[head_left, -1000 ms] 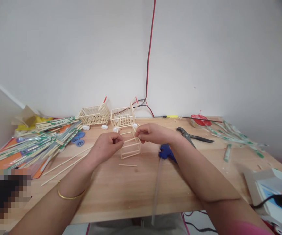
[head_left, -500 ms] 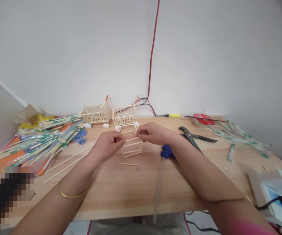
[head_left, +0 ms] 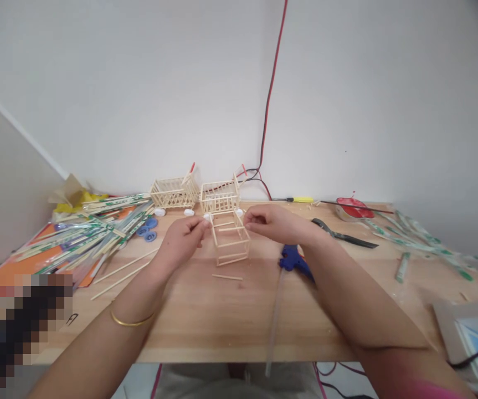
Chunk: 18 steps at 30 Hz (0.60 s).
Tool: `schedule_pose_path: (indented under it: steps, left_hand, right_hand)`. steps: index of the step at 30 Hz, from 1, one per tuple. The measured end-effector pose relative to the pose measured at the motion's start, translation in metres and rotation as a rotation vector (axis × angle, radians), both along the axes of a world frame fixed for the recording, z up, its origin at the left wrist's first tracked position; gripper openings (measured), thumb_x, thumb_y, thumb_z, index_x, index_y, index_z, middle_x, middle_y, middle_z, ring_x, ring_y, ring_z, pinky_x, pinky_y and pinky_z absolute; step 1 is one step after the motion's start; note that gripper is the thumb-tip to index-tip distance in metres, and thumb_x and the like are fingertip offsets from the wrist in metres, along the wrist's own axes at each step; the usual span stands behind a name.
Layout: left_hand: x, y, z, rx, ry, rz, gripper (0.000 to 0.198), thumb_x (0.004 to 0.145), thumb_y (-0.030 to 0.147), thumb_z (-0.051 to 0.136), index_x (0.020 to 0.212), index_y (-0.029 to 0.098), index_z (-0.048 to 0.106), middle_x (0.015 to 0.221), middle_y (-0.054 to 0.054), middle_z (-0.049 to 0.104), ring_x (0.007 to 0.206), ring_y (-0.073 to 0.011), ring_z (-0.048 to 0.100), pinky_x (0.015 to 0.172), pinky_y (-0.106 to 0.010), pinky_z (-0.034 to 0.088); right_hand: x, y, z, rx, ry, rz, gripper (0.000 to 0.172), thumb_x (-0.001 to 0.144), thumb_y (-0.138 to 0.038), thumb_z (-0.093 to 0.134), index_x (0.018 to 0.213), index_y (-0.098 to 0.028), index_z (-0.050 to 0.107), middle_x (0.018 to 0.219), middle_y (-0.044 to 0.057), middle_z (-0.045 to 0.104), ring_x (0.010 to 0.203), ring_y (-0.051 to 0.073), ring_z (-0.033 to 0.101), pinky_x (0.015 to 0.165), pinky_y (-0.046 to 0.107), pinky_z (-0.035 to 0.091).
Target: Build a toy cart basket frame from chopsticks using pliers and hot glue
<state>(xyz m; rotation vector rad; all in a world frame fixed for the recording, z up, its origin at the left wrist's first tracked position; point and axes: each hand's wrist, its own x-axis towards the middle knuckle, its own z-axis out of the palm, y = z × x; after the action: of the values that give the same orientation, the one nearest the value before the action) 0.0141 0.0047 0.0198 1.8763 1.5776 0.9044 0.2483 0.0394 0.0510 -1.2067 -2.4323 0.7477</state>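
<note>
A small box-shaped frame of thin wooden sticks [head_left: 232, 244] stands on the table between my hands. My left hand [head_left: 183, 238] is closed, with thumb and forefinger pinched at the frame's upper left edge. At its upper right side, my right hand [head_left: 270, 221] is also pinched, fingertips against the frame; the exact contact is partly hidden. A short loose stick [head_left: 227, 277] lies just in front of the frame. Behind it stand two finished-looking stick carts, the left cart [head_left: 174, 194] and the right cart [head_left: 220, 197], both with white wheels and red-tipped handles.
Packaged sticks [head_left: 109, 233] and blue wheel-like discs [head_left: 150, 236] lie to the left. On the right are a blue glue gun [head_left: 292, 258] with a glue stick, dark-handled pliers [head_left: 355, 240], a red-filled dish [head_left: 355, 209] and torn wrappers [head_left: 425, 244]. A yellow-handled tool [head_left: 303, 200] lies by the wall.
My hands have moved slightly apart, to the two sides of the frame, uncovering more of its top. The whole view has shifted a little, and my right forearm now hides more of the pliers.
</note>
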Motion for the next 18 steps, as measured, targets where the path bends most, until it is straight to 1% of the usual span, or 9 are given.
schedule_pose_path:
  steps: [2, 4, 5, 7, 10, 11, 13, 15, 18]
  left_hand:
    - [-0.007, -0.001, 0.002, 0.037, 0.011, 0.084, 0.036, 0.086, 0.044, 0.040, 0.068, 0.017, 0.056, 0.050, 0.004, 0.051, 0.049, -0.0118, 0.051, 0.051, -0.022, 0.035]
    - [-0.016, -0.002, 0.003, 0.053, 0.056, 0.089, 0.041, 0.086, 0.047, 0.040, 0.060, 0.017, 0.053, 0.048, 0.003, 0.049, 0.048, -0.0116, 0.050, 0.050, -0.022, 0.033]
    - [-0.020, -0.002, 0.002, 0.057, 0.083, 0.074, 0.043, 0.085, 0.048, 0.041, 0.057, 0.017, 0.051, 0.048, 0.003, 0.049, 0.048, -0.0114, 0.049, 0.050, -0.023, 0.032]
    - [-0.027, -0.006, 0.001, 0.059, 0.137, 0.049, 0.044, 0.084, 0.048, 0.043, 0.053, 0.017, 0.048, 0.048, 0.003, 0.048, 0.049, -0.0110, 0.046, 0.049, -0.023, 0.029]
    - [-0.038, -0.014, -0.003, 0.052, 0.185, 0.039, 0.041, 0.082, 0.045, 0.046, 0.052, 0.017, 0.045, 0.048, 0.004, 0.045, 0.048, -0.0101, 0.041, 0.049, -0.023, 0.026]
    - [-0.042, -0.019, -0.004, 0.046, 0.194, 0.036, 0.040, 0.082, 0.044, 0.047, 0.052, 0.017, 0.044, 0.048, 0.004, 0.045, 0.049, -0.0100, 0.040, 0.049, -0.023, 0.026]
    - [-0.052, -0.029, -0.008, 0.040, 0.206, 0.051, 0.037, 0.081, 0.042, 0.048, 0.053, 0.017, 0.046, 0.051, 0.004, 0.046, 0.051, -0.0104, 0.041, 0.051, -0.023, 0.028]
    - [-0.064, -0.041, -0.013, 0.039, 0.202, 0.115, 0.034, 0.080, 0.041, 0.048, 0.057, 0.017, 0.051, 0.055, 0.002, 0.050, 0.056, -0.0117, 0.045, 0.054, -0.023, 0.030]
    - [-0.084, -0.063, -0.023, 0.023, 0.164, 0.255, 0.030, 0.079, 0.042, 0.049, 0.066, 0.017, 0.058, 0.062, 0.001, 0.057, 0.062, -0.0142, 0.050, 0.057, -0.024, 0.033]
  right_hand:
    - [0.000, -0.012, 0.011, -0.001, -0.012, 0.023, 0.015, 0.080, -0.028, 0.049, 0.080, -0.019, 0.061, 0.070, -0.001, 0.058, 0.061, 0.011, 0.048, 0.055, 0.022, 0.034]
    - [-0.005, -0.027, 0.015, -0.016, -0.065, 0.076, 0.013, 0.080, -0.027, 0.051, 0.079, -0.020, 0.061, 0.069, -0.001, 0.060, 0.061, 0.011, 0.049, 0.054, 0.022, 0.034]
    - [-0.010, -0.035, 0.013, -0.023, -0.102, 0.098, 0.012, 0.079, -0.026, 0.051, 0.077, -0.020, 0.061, 0.069, -0.001, 0.061, 0.060, 0.011, 0.050, 0.054, 0.022, 0.034]
    - [-0.019, -0.051, -0.001, -0.016, -0.188, 0.094, 0.012, 0.079, -0.023, 0.051, 0.074, -0.020, 0.061, 0.071, 0.001, 0.064, 0.062, 0.012, 0.052, 0.054, 0.023, 0.033]
    - [-0.030, -0.068, -0.032, 0.049, -0.327, -0.095, 0.017, 0.082, -0.020, 0.044, 0.076, -0.017, 0.060, 0.075, 0.007, 0.066, 0.066, 0.016, 0.055, 0.055, 0.025, 0.031]
    - [-0.032, -0.072, -0.043, 0.040, -0.359, -0.117, 0.017, 0.083, -0.020, 0.043, 0.078, -0.016, 0.060, 0.077, 0.008, 0.066, 0.069, 0.017, 0.056, 0.056, 0.026, 0.031]
    - [-0.032, -0.077, -0.058, 0.025, -0.354, -0.103, 0.015, 0.083, -0.022, 0.046, 0.078, -0.016, 0.059, 0.080, 0.009, 0.066, 0.073, 0.018, 0.057, 0.060, 0.025, 0.032]
    - [-0.031, -0.079, -0.067, 0.023, -0.327, -0.078, 0.013, 0.081, -0.026, 0.051, 0.078, -0.017, 0.059, 0.083, 0.008, 0.065, 0.074, 0.017, 0.057, 0.062, 0.025, 0.033]
    - [-0.034, -0.079, -0.071, 0.038, -0.298, -0.066, 0.011, 0.079, -0.026, 0.053, 0.079, -0.017, 0.058, 0.085, 0.007, 0.064, 0.074, 0.017, 0.056, 0.061, 0.024, 0.031]
